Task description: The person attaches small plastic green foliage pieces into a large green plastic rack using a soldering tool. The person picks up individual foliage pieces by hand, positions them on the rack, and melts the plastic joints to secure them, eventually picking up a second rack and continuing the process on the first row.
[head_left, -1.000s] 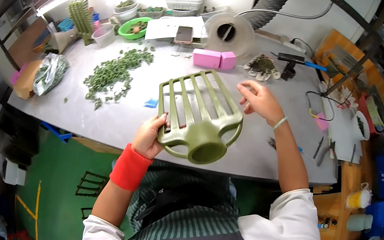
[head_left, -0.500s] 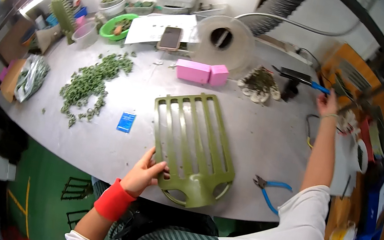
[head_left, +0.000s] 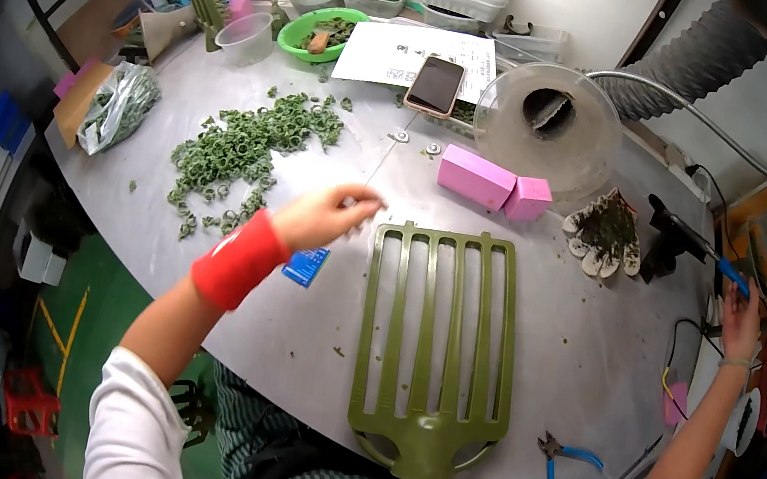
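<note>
On the grey bench (head_left: 283, 355), slotted olive-green frame (head_left: 425, 431) lies unheld; right hand (head_left: 741, 320), fingers clamped on blue-handled tool (head_left: 732, 275), not yet off its stand (head_left: 668, 259); left hand (head_left: 321, 217) blurred, finger closure unclear.

This is a workshop, shown by the grey workbench (head_left: 588, 350), blue-handled pliers (head_left: 553, 449), ribbed duct (head_left: 702, 65) and heaped green pieces (head_left: 241, 150).

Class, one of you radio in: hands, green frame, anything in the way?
Left hand above grey tabletop, fingers bunched; right hand on blue-handled black tool. Olive-green slotted frame flat, no hand on it. Blue-handled metal pliers to its right, not touching.
</note>
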The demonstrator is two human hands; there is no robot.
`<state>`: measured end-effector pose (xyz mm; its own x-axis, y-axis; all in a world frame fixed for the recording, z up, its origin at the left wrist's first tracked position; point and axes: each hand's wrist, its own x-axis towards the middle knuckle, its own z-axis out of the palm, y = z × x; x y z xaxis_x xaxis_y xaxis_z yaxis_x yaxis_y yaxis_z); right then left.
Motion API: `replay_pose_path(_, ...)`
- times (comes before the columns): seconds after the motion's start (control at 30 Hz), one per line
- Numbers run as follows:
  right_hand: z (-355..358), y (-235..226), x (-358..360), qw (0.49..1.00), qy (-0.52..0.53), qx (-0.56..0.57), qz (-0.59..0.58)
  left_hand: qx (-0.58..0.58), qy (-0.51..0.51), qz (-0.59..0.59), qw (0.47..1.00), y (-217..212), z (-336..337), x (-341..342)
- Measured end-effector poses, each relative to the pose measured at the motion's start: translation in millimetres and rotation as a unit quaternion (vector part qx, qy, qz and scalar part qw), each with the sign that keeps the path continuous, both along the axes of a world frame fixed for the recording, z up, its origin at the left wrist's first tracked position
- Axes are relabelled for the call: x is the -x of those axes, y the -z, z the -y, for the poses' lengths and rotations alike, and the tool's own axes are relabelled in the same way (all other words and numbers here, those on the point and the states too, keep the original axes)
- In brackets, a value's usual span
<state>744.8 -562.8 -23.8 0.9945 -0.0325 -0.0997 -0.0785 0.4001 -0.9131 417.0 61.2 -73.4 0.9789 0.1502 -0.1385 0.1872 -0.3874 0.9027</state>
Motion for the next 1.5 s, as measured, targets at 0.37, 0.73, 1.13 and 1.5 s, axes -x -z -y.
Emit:
replay_pose_path(0.37, -63.9, -11.9, 91.6, 0.995, -0.024, -0.074, 0.055, -0.562, 0.017, 0.245, 0.79, 30.5, -38.2, -229.6)
replay_pose_path(0.73, -61.1, 14.4, 103.8, 0.992, -0.019, 0.094, 0.085, -0.626, 0.041, 0.12, 0.77, 45.4, -17.9, -290.5)
replay_pose_path(1.13, -53.2, 26.0, 112.4, 0.962, -0.089, 0.202, 0.164, -0.244, -0.104, 0.303, 0.915, 29.4, -27.9, -225.9)
replay_pose_path(1.5, -129.7, -3.8, 174.7, 0.989, 0.05, 0.036, 0.134, -0.149, 0.054, 0.093, 0.983, 37.8, -19.3, 12.2)
